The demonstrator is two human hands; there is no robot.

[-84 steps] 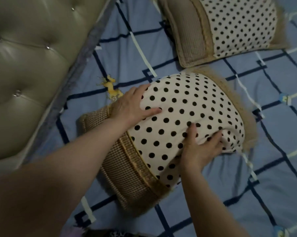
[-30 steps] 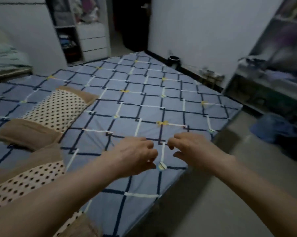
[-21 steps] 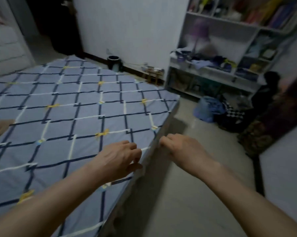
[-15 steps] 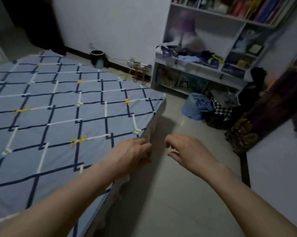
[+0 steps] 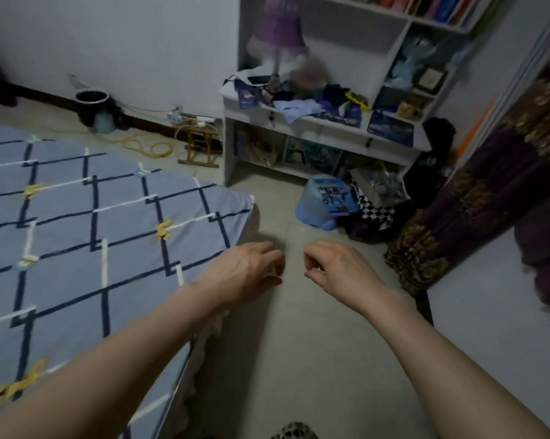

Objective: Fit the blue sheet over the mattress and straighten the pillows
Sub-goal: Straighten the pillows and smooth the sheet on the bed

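Observation:
The blue sheet [image 5: 77, 236], with dark and white grid lines, lies spread flat over the mattress on the left, its corner near the middle of the view. My left hand [image 5: 245, 270] hovers just past the bed's side edge, fingers loosely curled and holding nothing. My right hand [image 5: 334, 267] hangs over the floor beside it, fingers also loosely curled and empty. The two hands are a small gap apart. No pillow is in view.
A white shelf unit [image 5: 324, 128] cluttered with clothes and books stands ahead. A blue plastic tub [image 5: 324, 201] and bags sit on the floor before it. A dark bin [image 5: 93, 112] and cables lie by the wall. A dark patterned curtain [image 5: 476, 210] hangs at right.
My view has swung right from the pillows at the headboard to the bed's far corner and the floor. Both hands left the pillow and now hover empty beyond the bed edge.

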